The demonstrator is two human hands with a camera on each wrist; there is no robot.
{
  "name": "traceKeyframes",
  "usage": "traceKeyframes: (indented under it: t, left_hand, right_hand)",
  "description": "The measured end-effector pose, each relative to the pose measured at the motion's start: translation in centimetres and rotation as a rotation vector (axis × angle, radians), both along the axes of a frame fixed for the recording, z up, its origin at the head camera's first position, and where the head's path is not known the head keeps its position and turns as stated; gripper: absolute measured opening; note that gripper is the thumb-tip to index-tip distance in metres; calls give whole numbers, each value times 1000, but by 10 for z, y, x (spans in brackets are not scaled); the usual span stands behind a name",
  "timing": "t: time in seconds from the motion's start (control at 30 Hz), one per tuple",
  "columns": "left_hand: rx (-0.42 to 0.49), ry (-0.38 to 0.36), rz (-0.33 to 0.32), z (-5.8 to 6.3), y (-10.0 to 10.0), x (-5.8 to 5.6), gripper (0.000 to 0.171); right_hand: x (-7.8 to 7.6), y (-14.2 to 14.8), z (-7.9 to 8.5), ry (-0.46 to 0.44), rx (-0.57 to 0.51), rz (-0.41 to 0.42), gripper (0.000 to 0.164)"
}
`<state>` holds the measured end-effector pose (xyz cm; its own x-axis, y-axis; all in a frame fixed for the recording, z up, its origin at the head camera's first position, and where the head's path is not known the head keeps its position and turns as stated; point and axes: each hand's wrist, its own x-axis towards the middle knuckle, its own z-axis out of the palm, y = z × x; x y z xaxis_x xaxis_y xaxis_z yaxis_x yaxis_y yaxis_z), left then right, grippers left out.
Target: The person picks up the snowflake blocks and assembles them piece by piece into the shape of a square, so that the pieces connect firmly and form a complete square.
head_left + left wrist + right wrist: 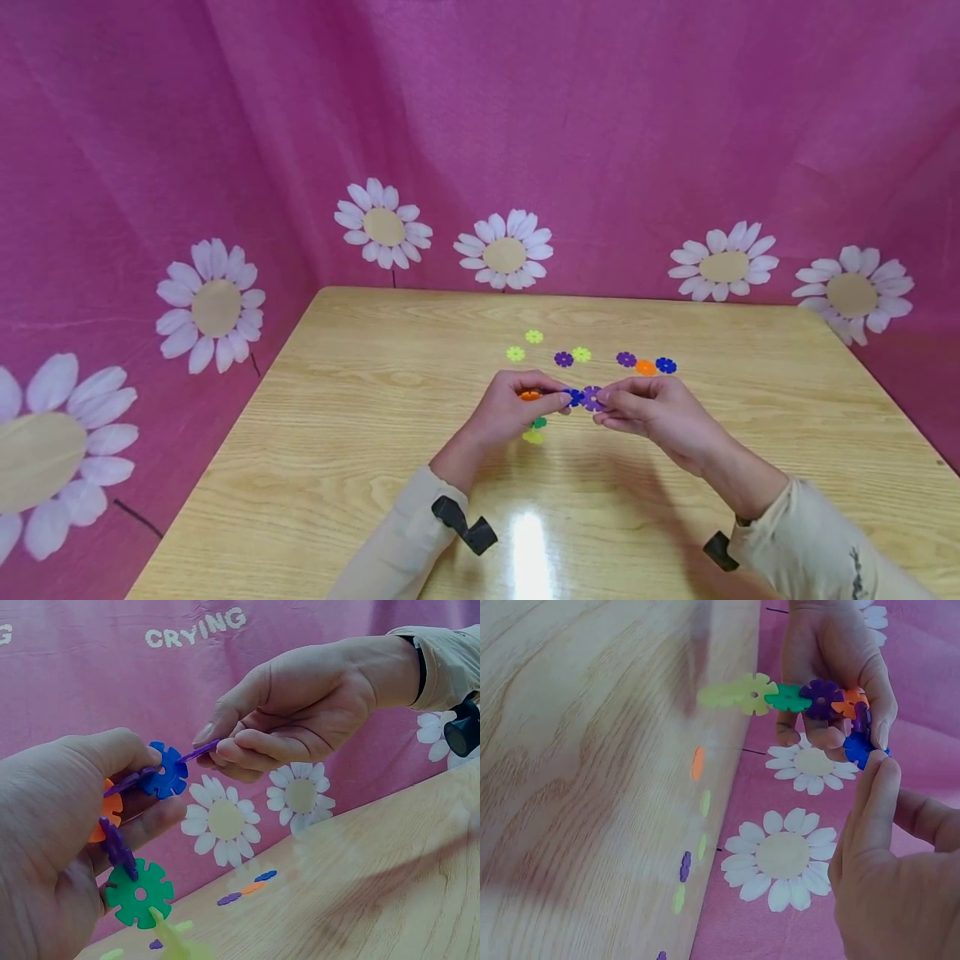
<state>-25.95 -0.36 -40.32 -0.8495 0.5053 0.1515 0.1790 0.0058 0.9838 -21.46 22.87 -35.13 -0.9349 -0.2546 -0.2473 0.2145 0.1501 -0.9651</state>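
Extending disc chain (pixel 121 901), seemingly partway | left hand (pixel 510 410) grips it near blue disc (pixel 166 782) | right hand (pixel 666 417) pinches purple disc (pixel 198 751) at blue's edge | several joined; loose discs (pixel 563 359) on worktop (pixel 337 433) presumably left

We count one left hand (pixel 506 412), one right hand (pixel 663 417) and six white flowers (pixel 384 227). Loose, we see three yellow pieces (pixel 534 337), two purple (pixel 563 359), two orange (pixel 646 367), one blue (pixel 666 365). Held: three purple (pixel 826 706), one green (pixel 127 900), one orange (pixel 112 808), one blue (pixel 169 782), some yellow (pixel 744 696).
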Motion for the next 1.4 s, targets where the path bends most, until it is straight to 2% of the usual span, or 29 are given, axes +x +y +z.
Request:
traceKeyframes:
  t: [0.17,0.43,0.73,1.0,1.2,1.4]
  left_hand:
    - [10,2,1,-1,1,-2,18]
    - [-61,65,22,-2,-1,-6,16]
    - [-73,82,25,0,1,-5,16]
    - [-31,30,32,-1,5,-2,18]
    - [-39,40,19,-5,4,-1,19]
    - [-36,43,-14,-6,4,-2,24]
  right_hand:
    - [0,-1,1,6,-14,20,41]
    - [-9,1,4,-43,-3,25,43]
    - [-11,2,4,-80,-85,40,43]
    - [-12,4,2,-18,-18,37,44]
    - [-10,6,-7,43,-15,67,41]
    - [-9,4,-8,53,-34,83,39]
